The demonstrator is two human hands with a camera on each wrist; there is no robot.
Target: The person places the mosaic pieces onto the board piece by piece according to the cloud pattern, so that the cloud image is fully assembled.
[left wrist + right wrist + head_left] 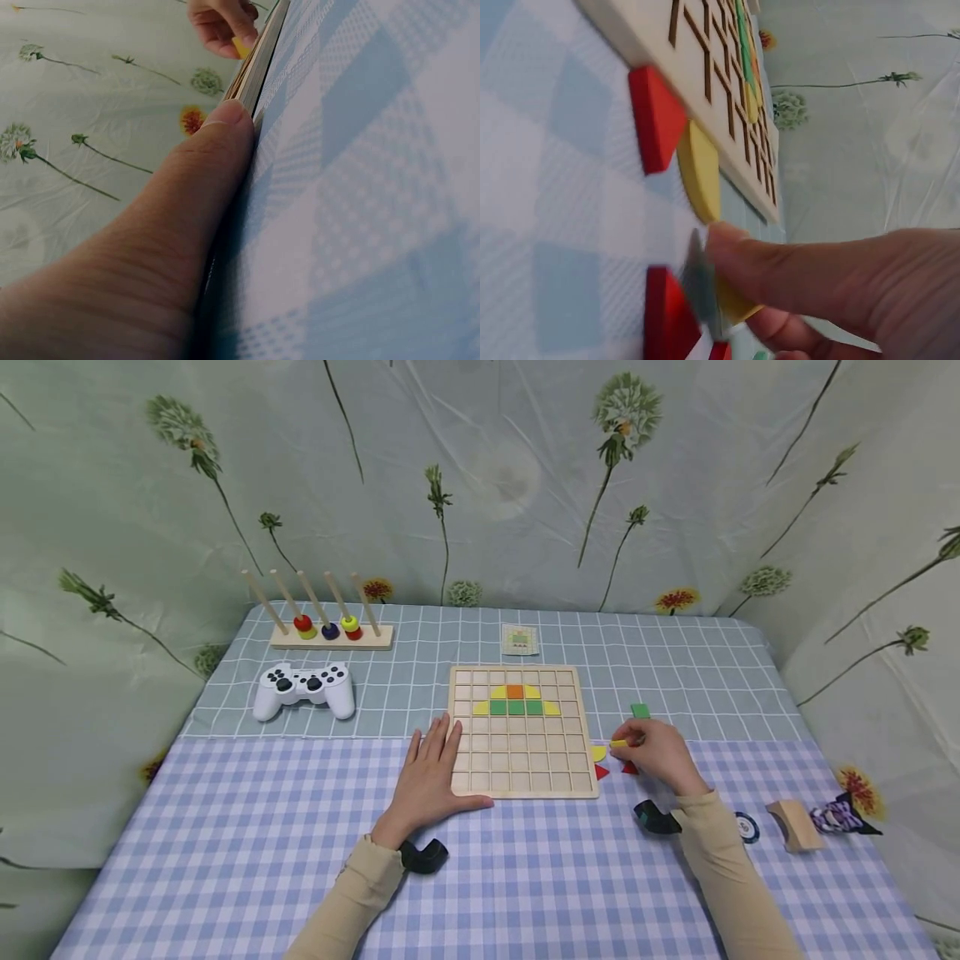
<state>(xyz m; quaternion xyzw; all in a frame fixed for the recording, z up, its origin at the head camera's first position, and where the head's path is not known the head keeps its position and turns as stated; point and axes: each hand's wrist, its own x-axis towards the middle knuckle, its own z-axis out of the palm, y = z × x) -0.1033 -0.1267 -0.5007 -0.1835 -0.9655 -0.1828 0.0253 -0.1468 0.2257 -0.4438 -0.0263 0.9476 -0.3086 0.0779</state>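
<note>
Left hand lies flat, steadying the wooden grid board; right hand pinches a yellow piece, probably a quarter-round. Next: carry it leftward into an open cell.

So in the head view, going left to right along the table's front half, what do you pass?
Left hand → wooden grid board → yellow piece by its edge → right hand pinching a yellow piece → curved wooden block.

A white game controller and a wooden peg rack with coloured rings sit at the worktop's far left.
</note>
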